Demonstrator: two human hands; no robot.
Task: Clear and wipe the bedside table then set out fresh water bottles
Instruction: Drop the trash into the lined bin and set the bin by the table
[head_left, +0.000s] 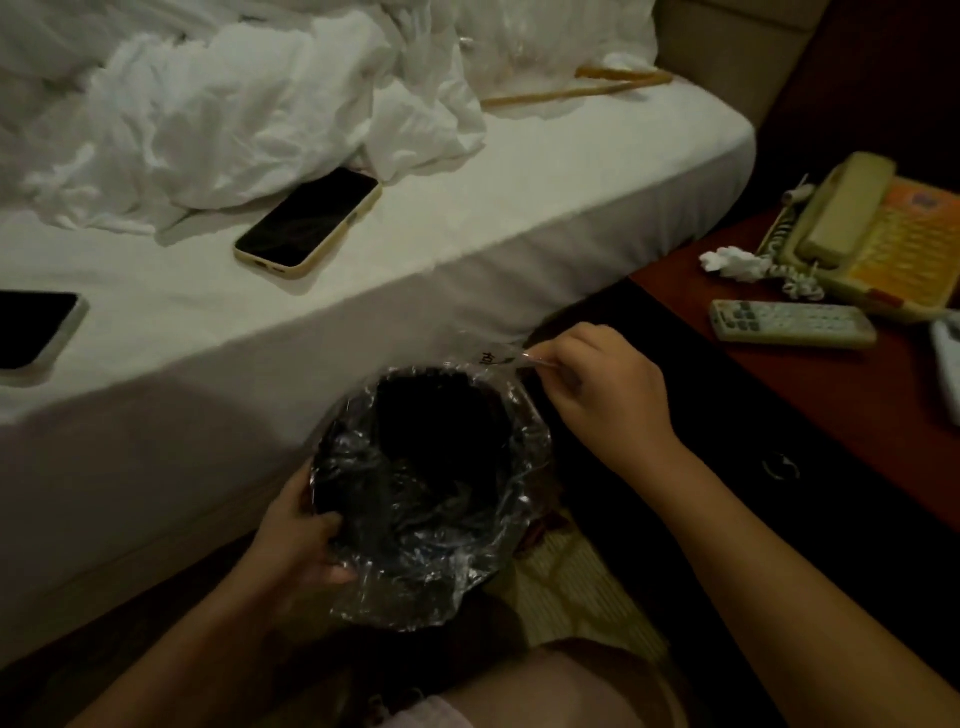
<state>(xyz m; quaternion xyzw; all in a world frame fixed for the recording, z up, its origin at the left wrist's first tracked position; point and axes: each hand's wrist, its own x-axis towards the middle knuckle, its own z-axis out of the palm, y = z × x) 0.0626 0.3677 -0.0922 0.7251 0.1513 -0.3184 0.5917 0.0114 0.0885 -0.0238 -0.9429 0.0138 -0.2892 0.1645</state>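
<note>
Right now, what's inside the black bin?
A clear plastic liner lines the black bin, folded over its rim. The left hand grips the rim; the right hand pinches the liner's edge. The bottom is too dark to tell any contents.

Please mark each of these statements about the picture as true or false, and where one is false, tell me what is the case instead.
1. The right hand pinches the clear bag at the bin's far rim. True.
2. The left hand lies flat on the bed. False: it grips the near rim of the lined bin.
3. A crumpled tissue lies on the bedside table beside the telephone. True.
4. The remote control lies on the bed. False: it lies on the bedside table, in front of the telephone.
5. Fresh water bottles stand on the bedside table. False: none can be seen there.
</note>
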